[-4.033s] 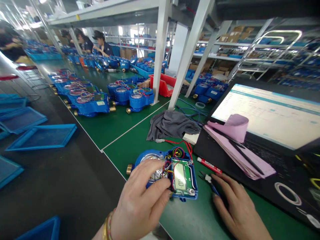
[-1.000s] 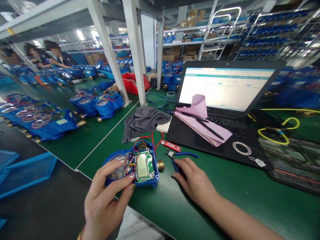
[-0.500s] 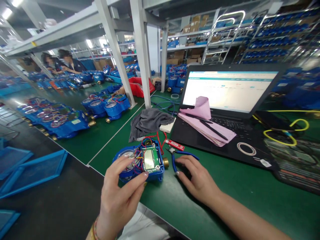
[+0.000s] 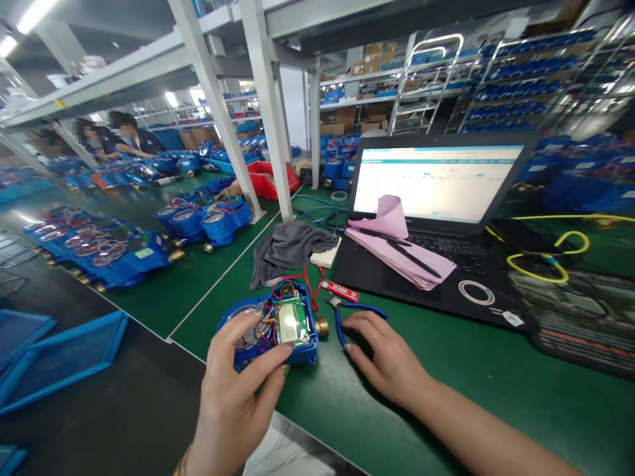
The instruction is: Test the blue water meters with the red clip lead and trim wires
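A blue water meter lies in front of me, its cover off. A green circuit board with a small display, coloured wires and a brass fitting show on it. My left hand grips the meter's near side, with a finger on the board's edge and others over the round dial. To the right, my right hand rests on the bench, fingers apart and loosely curved. Its thumb and index fingertips are at the handle of blue-handled pliers, not closed round it.
Behind the meter lie a grey cloth and a red-labelled stick. A laptop carries pink sheets and a pen. More blue meters stand at left, near a red bin. Two people sit far left.
The whole view has shifted slightly. Both hands keep nearly the same places at the meter and pliers. A faint mark now shows on the display.
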Demonstrator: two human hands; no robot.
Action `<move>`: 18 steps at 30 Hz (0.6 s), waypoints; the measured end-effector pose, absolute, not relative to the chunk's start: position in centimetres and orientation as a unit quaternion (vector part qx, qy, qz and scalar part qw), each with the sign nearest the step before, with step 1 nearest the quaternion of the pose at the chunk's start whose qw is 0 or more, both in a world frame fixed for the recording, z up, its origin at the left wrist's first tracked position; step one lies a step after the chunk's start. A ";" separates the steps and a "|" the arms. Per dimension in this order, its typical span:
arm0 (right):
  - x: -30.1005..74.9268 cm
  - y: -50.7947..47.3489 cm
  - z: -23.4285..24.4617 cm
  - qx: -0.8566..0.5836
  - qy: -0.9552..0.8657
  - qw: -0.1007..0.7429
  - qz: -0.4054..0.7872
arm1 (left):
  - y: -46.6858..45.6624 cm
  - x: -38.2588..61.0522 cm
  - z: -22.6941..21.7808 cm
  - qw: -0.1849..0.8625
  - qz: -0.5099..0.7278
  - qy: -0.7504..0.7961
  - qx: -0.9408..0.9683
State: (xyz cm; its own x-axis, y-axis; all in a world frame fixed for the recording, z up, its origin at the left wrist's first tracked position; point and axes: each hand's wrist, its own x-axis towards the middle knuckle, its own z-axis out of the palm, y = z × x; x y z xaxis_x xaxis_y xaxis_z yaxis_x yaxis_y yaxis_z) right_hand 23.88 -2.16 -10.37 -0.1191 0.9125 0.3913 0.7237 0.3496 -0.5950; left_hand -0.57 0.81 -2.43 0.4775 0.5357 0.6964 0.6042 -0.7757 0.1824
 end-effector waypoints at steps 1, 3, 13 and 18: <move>23.9 -2.2 -10.3 -0.555 -0.737 0.364 0.131 | 0.8 -0.5 -2.4 0.047 -0.390 -0.334 -0.857; 23.9 -2.2 -10.3 -0.556 -0.736 0.363 0.132 | 0.7 -0.3 -2.6 0.060 -0.390 -0.337 -0.855; 23.9 -2.1 -10.0 -0.562 -0.733 0.360 0.134 | 0.7 -0.1 -3.1 0.076 -0.450 -0.357 -0.815; 23.9 -2.1 -10.1 -0.564 -0.731 0.361 0.131 | 0.9 0.2 -2.3 0.052 -0.425 -0.400 -0.810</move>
State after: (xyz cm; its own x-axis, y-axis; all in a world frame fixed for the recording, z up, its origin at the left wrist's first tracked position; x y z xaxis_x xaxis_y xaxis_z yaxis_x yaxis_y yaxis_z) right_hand 23.88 -2.10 -10.08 -0.1021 0.9192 0.3803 0.7304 0.3289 -0.5987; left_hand 0.20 0.86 -2.29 0.3177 0.6039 0.7310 0.6928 -0.6742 0.2559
